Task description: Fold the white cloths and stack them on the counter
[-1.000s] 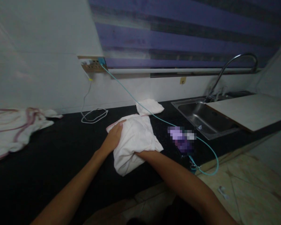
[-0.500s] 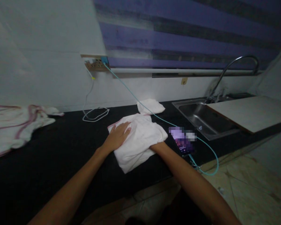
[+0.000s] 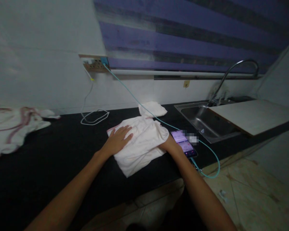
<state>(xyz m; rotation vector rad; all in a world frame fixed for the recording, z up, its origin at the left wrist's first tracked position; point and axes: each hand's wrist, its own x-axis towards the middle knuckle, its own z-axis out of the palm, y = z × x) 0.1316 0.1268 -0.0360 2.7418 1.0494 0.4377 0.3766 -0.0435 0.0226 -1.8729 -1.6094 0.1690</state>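
Note:
A white cloth [image 3: 139, 144] with a reddish edge lies folded and wrinkled on the black countertop [image 3: 50, 173]. Spread flat on its left part, my left hand [image 3: 119, 138] presses down with the fingers apart. My right hand [image 3: 169, 143] reaches in under a fold at the cloth's right side, so its fingers are hidden. Just to the right of that wrist lies a phone [image 3: 186, 146] with its screen lit, a teal cable [image 3: 216, 162] at its lower end.
Behind the cloth rests a smaller folded white cloth [image 3: 153, 109]. A crumpled cloth with reddish stripes [image 3: 16, 128] lies far left, a white cable [image 3: 96, 122] nearer. To the right are a metal sink [image 3: 202, 123], a curved faucet [image 3: 225, 77] and a pale board [image 3: 257, 115].
My right hand has shifted slightly to the right under the cloth's fold, closer to the phone. My left hand stays flat on the cloth. The view has turned a little.

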